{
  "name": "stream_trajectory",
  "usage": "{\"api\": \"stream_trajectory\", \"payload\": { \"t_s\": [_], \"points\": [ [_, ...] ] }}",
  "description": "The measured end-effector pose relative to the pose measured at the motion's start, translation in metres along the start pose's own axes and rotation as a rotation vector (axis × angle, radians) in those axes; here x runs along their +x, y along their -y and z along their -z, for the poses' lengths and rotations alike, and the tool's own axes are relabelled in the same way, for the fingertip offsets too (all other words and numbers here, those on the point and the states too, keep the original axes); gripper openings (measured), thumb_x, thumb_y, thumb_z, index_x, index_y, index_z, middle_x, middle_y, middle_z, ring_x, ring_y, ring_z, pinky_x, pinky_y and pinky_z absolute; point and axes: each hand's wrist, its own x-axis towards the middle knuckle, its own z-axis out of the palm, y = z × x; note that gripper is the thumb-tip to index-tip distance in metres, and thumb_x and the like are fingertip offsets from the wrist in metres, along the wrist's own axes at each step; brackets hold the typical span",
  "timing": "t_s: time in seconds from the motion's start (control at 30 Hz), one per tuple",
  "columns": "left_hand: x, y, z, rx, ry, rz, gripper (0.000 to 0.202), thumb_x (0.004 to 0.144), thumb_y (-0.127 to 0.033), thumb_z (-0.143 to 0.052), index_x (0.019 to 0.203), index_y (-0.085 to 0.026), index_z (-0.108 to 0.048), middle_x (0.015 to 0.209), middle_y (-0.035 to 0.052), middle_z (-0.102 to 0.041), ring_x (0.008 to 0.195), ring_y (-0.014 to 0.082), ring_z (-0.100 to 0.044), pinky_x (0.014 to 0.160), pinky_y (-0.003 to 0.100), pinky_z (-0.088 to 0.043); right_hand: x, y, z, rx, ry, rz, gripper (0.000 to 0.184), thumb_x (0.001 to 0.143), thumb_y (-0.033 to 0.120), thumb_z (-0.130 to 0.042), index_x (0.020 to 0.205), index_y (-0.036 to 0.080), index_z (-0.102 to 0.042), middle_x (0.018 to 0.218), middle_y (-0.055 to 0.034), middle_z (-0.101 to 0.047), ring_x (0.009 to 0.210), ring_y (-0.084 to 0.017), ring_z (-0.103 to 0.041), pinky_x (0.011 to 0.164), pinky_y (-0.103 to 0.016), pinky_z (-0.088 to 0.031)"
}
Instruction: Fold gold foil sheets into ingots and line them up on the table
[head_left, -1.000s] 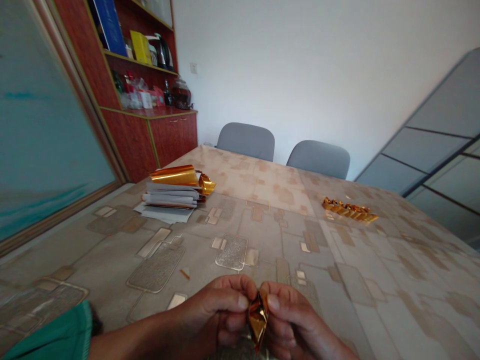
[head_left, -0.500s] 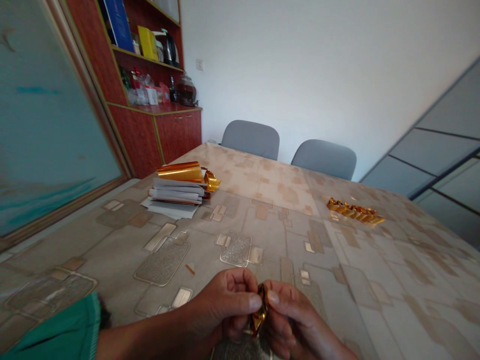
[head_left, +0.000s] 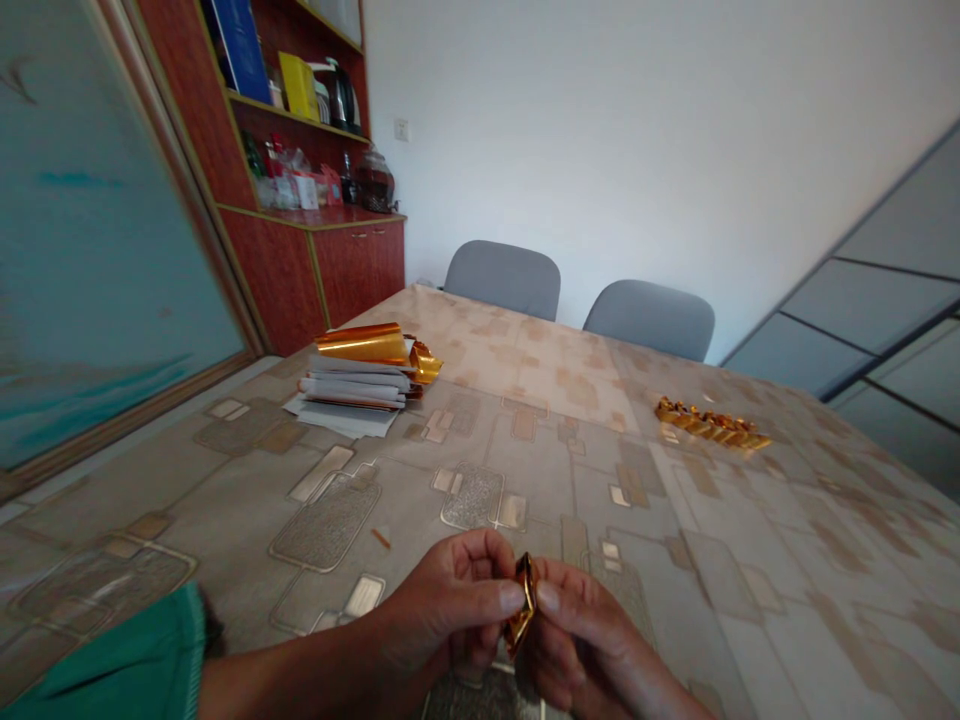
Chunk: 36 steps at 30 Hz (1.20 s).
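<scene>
Between both hands, above the table's near side, is a small folded piece of gold foil paper (head_left: 520, 618), narrow and standing upright. My left hand (head_left: 466, 598) pinches it from the left, thumb on its near face. From the other side my right hand (head_left: 581, 622) grips it between thumb and bent fingers. The fingertips behind the foil are partly hidden. Far to the right lies a row of folded gold foil pieces (head_left: 709, 424), set close together. At the back left sits a stack of paper sheets (head_left: 356, 385), with a curled gold foil sheet (head_left: 364, 345) on top.
A patterned cloth covers the table (head_left: 495, 410). A thin brownish strip (head_left: 381, 538) lies left of my hands. Two grey chairs (head_left: 502, 278) stand at the far edge. Behind, on the left, is a reddish wooden cabinet (head_left: 352, 260) with bottles and a kettle on its shelves.
The folded foil has shifted slightly upward and turned a little between my fingers. Both hands keep their pinch in nearly the same place. The stack and the row are unchanged.
</scene>
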Motion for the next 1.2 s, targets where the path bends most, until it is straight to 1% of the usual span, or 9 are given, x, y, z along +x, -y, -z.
{"api": "stream_trajectory", "payload": {
  "t_s": [0.13, 0.3, 0.4, 0.53, 0.7, 0.8, 0.87, 1.03, 1.2],
  "points": [
    [-0.001, -0.002, -0.005, 0.062, -0.034, -0.010, 0.054, 0.052, -0.049, -0.092, 0.071, -0.019, -0.053, 0.050, -0.0075, -0.053, 0.039, 0.0036, -0.036, 0.038, 0.017, -0.024, 0.000, -0.001, -0.001, -0.023, 0.005, 0.007, 0.042, 0.083, 0.049, -0.075, 0.062, 0.016, -0.060, 0.048, 0.0053, -0.045, 0.041, -0.007, -0.037, 0.042, -0.019, -0.030],
    [0.002, -0.001, -0.006, 0.067, -0.058, -0.013, 0.051, 0.052, -0.049, -0.091, 0.067, -0.019, -0.052, 0.047, -0.0080, -0.049, 0.038, 0.0033, -0.033, 0.036, 0.016, -0.022, 0.000, -0.003, 0.001, 0.008, -0.006, -0.018, 0.038, 0.083, 0.047, -0.076, 0.066, 0.016, -0.062, 0.045, 0.0075, -0.043, 0.038, -0.006, -0.030, 0.041, -0.019, -0.029],
    [0.003, 0.002, -0.003, 0.033, -0.030, -0.021, 0.047, 0.058, -0.046, -0.089, 0.069, -0.019, -0.053, 0.050, -0.0074, -0.050, 0.039, 0.0036, -0.034, 0.038, 0.016, -0.023, 0.000, -0.005, 0.002, 0.011, -0.007, -0.029, 0.036, 0.082, 0.047, -0.077, 0.070, 0.015, -0.064, 0.045, 0.0077, -0.043, 0.038, -0.006, -0.029, 0.040, -0.019, -0.028],
    [0.004, 0.005, 0.000, 0.035, -0.009, -0.031, 0.047, 0.061, -0.049, -0.088, 0.071, -0.018, -0.054, 0.051, -0.0067, -0.051, 0.040, 0.0041, -0.034, 0.039, 0.018, -0.021, -0.001, -0.005, 0.004, 0.005, -0.007, -0.041, 0.040, 0.083, 0.049, -0.075, 0.065, 0.016, -0.063, 0.045, 0.0072, -0.043, 0.039, -0.006, -0.031, 0.042, -0.020, -0.027],
    [0.001, 0.000, 0.001, -0.042, 0.024, 0.037, 0.048, 0.064, -0.050, -0.088, 0.079, -0.018, -0.056, 0.059, -0.0048, -0.054, 0.047, 0.0052, -0.039, 0.044, 0.019, -0.023, -0.003, -0.002, 0.004, 0.020, -0.001, -0.024, 0.042, 0.083, 0.048, -0.075, 0.061, 0.017, -0.057, 0.050, 0.0059, -0.044, 0.044, -0.007, -0.030, 0.045, -0.021, -0.025],
    [0.001, -0.004, 0.000, -0.073, 0.062, 0.054, 0.045, 0.066, -0.046, -0.087, 0.085, -0.018, -0.057, 0.062, -0.0047, -0.054, 0.049, 0.0056, -0.041, 0.045, 0.019, -0.026, -0.003, 0.000, 0.005, 0.048, 0.005, -0.029, 0.043, 0.083, 0.046, -0.076, 0.060, 0.017, -0.054, 0.051, 0.0069, -0.041, 0.046, -0.007, -0.028, 0.046, -0.022, -0.023],
    [0.002, -0.004, -0.001, -0.036, 0.050, 0.048, 0.045, 0.062, -0.041, -0.089, 0.083, -0.018, -0.057, 0.062, -0.0047, -0.056, 0.047, 0.0052, -0.040, 0.044, 0.018, -0.025, -0.003, 0.000, 0.006, 0.049, 0.016, -0.038, 0.043, 0.083, 0.046, -0.076, 0.061, 0.018, -0.054, 0.051, 0.0072, -0.040, 0.046, -0.007, -0.027, 0.046, -0.022, -0.023],
    [0.003, -0.001, -0.001, 0.034, 0.002, 0.053, 0.042, 0.061, -0.043, -0.086, 0.076, -0.019, -0.055, 0.051, -0.0061, -0.052, 0.041, 0.0051, -0.035, 0.040, 0.019, -0.019, -0.003, -0.005, 0.009, 0.026, -0.014, -0.088, 0.040, 0.080, 0.048, -0.080, 0.066, 0.018, -0.058, 0.055, 0.0073, -0.043, 0.051, -0.008, -0.035, 0.053, -0.022, -0.031],
    [0.000, -0.003, 0.002, -0.013, 0.041, 0.109, 0.040, 0.064, -0.038, -0.086, 0.083, -0.017, -0.057, 0.063, -0.0038, -0.055, 0.050, 0.0059, -0.042, 0.047, 0.019, -0.025, -0.004, -0.003, 0.004, 0.081, -0.064, -0.098, 0.033, 0.076, 0.045, -0.084, 0.078, 0.017, -0.066, 0.065, 0.0051, -0.051, 0.057, -0.010, -0.043, 0.065, -0.026, -0.039]
  ]
}}
